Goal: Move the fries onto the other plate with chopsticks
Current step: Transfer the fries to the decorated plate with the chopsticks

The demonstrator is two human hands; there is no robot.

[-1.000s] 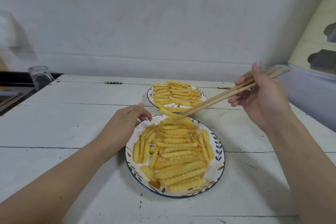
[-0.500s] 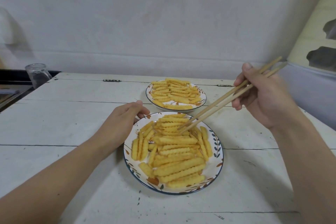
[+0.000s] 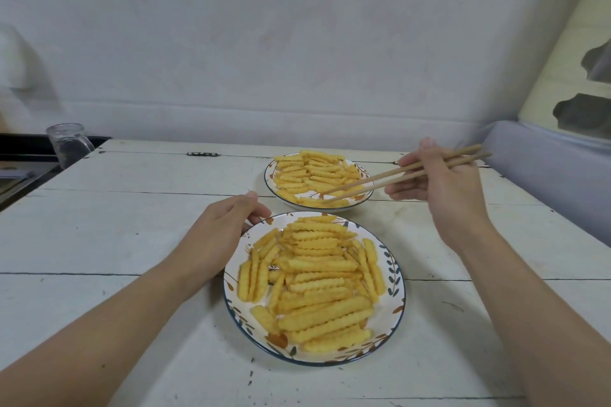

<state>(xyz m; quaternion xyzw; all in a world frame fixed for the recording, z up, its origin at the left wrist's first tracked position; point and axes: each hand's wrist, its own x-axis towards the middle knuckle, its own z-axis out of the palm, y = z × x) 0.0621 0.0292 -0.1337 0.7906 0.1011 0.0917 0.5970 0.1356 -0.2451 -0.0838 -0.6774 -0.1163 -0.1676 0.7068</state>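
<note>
**noodle_fan:** ok so what's on the table right now?

**crinkle_cut:** two round plates with leafy painted rims on a white plank table [image 3: 132, 241]; the near plate [image 3: 395, 277] sits right in front of the person, piled with crinkle-cut fries [image 3: 317, 281]; the far plate [image 3: 269, 175] is just beyond it, close but not touching, with its own heap of fries [image 3: 310, 172] lying mostly sideways

**noodle_fan:** and the hands?

**crinkle_cut:** left hand [image 3: 218, 235] rests at the upper-left edge of the near plate, fingers curled over the rim and thumb against it, so it's holding the plate; right hand [image 3: 443, 182] is up over the table to the right of the far plate, fingers wrapped round a pair of wooden chopsticks [image 3: 396, 175]

**noodle_fan:** chopsticks got anything in them?

**crinkle_cut:** the sticks slant down and left from the hand; their tips are low over the front part of the far plate, close together, right at the fries lying along its near rim; can't tell if a fry is actually pinched between them or if they're just touching the pile

**noodle_fan:** anything else around?

**crinkle_cut:** a clear glass mug [image 3: 67, 144] at the far-left corner, beside a dark counter [image 3: 20, 155]; a white wall [image 3: 264, 43] behind the table; a pale lilac cushioned thing [image 3: 545, 162] off to the right; small metal hinge [image 3: 202, 154] on the far plank
</note>
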